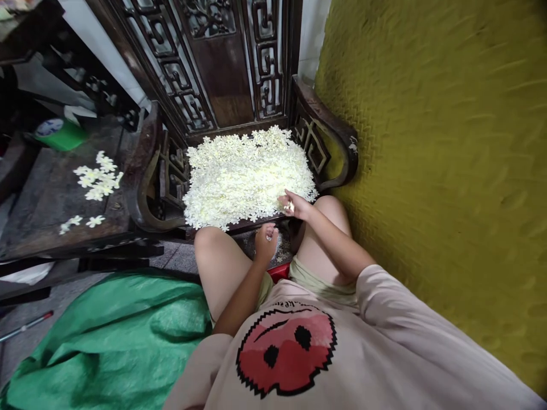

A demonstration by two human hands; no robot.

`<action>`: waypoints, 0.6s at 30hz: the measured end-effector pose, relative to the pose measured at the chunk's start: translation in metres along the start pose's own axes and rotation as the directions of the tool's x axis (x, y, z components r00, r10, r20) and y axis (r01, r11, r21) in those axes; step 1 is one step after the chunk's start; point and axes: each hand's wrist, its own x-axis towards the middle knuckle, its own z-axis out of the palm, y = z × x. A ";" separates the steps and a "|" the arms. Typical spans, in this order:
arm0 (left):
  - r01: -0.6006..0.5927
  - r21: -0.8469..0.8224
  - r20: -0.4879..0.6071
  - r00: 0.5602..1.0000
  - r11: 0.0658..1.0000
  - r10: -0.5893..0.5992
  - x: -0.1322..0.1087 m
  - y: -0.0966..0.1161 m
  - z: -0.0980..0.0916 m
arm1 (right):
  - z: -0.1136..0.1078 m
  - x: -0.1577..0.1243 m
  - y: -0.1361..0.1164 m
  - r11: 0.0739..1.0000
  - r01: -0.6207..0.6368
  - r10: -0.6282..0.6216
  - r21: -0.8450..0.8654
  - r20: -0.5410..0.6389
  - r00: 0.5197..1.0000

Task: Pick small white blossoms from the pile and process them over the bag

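Note:
White flowers (248,176) with pale yellow centres lie in a thick heap on the seat of a dark carved wooden chair (226,108). My right hand (299,206) is at the heap's front right edge, its fingers curled round a few small white flowers (289,207). Lower and to the left, my left hand (265,244) hovers between my knees, just off the seat's front edge. Its fingers are bent inward, and a small pale bit shows at them, too small to name.
On a dark wooden surface (38,193) at left are loose white flowers (99,177) and a green round container (64,134). Green sheeting (119,341) covers the floor at lower left. A yellow textured surface (436,171) rises along the right. Fallen bits dot the floor between my legs.

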 end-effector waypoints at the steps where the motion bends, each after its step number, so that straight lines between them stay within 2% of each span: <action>1: -0.085 0.052 0.032 0.996 0.995 0.084 -0.002 0.003 0.002 | -0.003 -0.008 0.013 0.997 -0.047 0.045 0.065 0.031 0.999; 3: -0.218 0.137 0.082 0.975 0.966 0.209 -0.006 0.007 0.005 | -0.004 -0.021 0.036 0.982 -0.113 0.102 0.149 0.077 0.992; 5: -0.297 0.204 0.108 0.954 0.933 0.280 -0.008 0.009 0.006 | 0.000 -0.028 0.052 0.971 -0.154 0.138 0.182 0.100 0.985; 9: -0.380 0.292 0.179 0.923 0.878 0.340 -0.011 0.010 0.003 | 0.010 -0.030 0.066 0.976 -0.128 0.126 0.179 0.021 0.992; 12: -0.354 0.302 0.170 0.934 0.885 0.316 -0.012 0.008 0.002 | 0.014 -0.027 0.066 0.985 -0.071 0.070 0.160 0.008 0.997; 16: -0.220 0.224 0.052 0.976 0.949 0.214 -0.010 0.005 0.003 | 0.018 -0.026 0.069 0.994 -0.078 0.073 0.076 0.069 0.995; 18: -0.161 0.154 0.014 0.987 0.975 0.161 -0.009 0.005 0.004 | 0.021 -0.023 0.074 0.998 -0.062 0.060 0.033 0.057 0.997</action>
